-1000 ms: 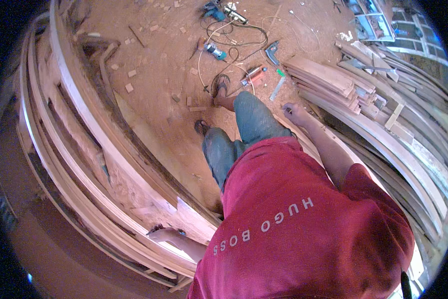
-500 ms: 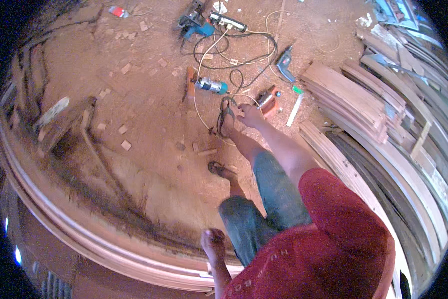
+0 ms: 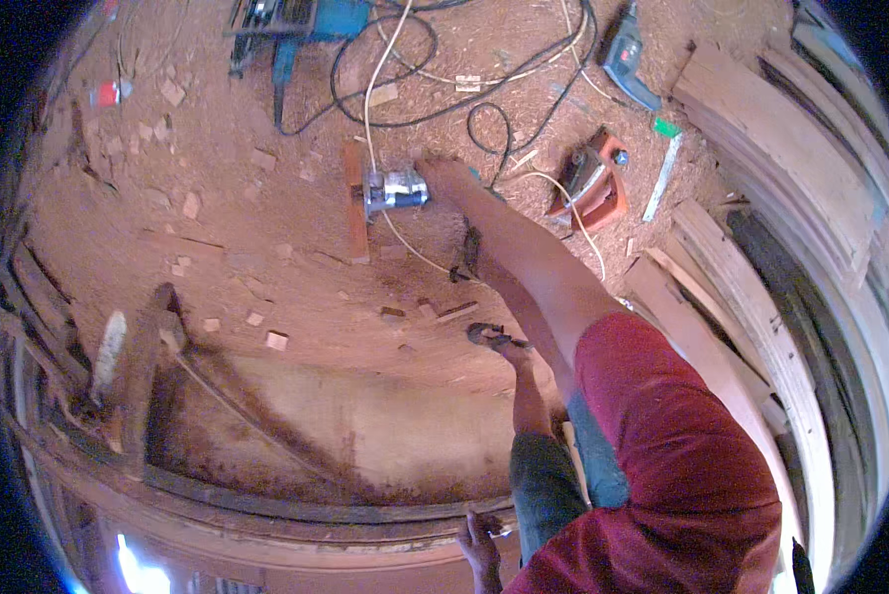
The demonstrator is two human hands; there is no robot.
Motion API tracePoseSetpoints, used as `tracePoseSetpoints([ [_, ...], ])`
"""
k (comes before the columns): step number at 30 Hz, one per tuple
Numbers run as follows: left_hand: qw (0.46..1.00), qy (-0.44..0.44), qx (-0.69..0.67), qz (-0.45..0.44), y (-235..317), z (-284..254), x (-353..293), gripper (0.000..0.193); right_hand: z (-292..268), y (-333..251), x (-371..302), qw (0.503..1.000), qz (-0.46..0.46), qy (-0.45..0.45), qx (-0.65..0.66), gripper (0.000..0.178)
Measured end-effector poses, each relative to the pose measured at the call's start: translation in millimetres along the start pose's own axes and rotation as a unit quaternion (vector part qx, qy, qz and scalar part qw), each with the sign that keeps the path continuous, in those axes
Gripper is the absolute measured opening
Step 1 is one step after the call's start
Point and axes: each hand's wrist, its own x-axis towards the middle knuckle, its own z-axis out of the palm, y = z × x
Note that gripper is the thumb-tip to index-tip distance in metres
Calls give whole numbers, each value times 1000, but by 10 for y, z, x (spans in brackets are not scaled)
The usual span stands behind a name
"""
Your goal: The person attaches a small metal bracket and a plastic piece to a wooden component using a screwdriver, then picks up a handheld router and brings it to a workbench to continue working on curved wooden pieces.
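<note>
Sawdust covers the floor around a silver power tool, which lies on its side left of the two sandalled feet, its left end against a brown wooden strip. The right hand is at the tool's right end, covering part of the body; its fingers are hidden, so I cannot tell whether they have closed around it. The left hand hangs low at the near side, fingers partly curled beside a row of long planks; whether it grasps anything I cannot tell.

The likeliest trouble is the white cord, which passes the tool's left end and runs on close to the far sandal: a pull on the tool could drag it against the foot. Loops of black cord lie just beyond and could snag too. A hold only at one end might let the tool roll or tip, and loose offcuts could turn underfoot.

For moving, the freest floor is to the left, with only scattered scraps. On the right, the orange planer and then the edges of the stacked timber narrow the way; on the far side, the blue saw and cords crowd it.
</note>
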Motion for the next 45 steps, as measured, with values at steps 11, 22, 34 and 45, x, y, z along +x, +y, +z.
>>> tracePoseSetpoints([
  [11,945,-32,255,201,1245,-363,-801,30,-1774,77,-3729,895,267,136,331,84],
  [22,809,-43,390,437,2967,-275,-1087,27,-2859,318,-6375,588,419,287,629,40],
  [34,640,-123,414,636,6751,2162,-1127,27,-3283,122,-6272,173,236,331,897,25],
  [45,636,-142,407,640,8855,4992,-3007,29,-6524,1762,-5615,297,268,374,837,36],
])
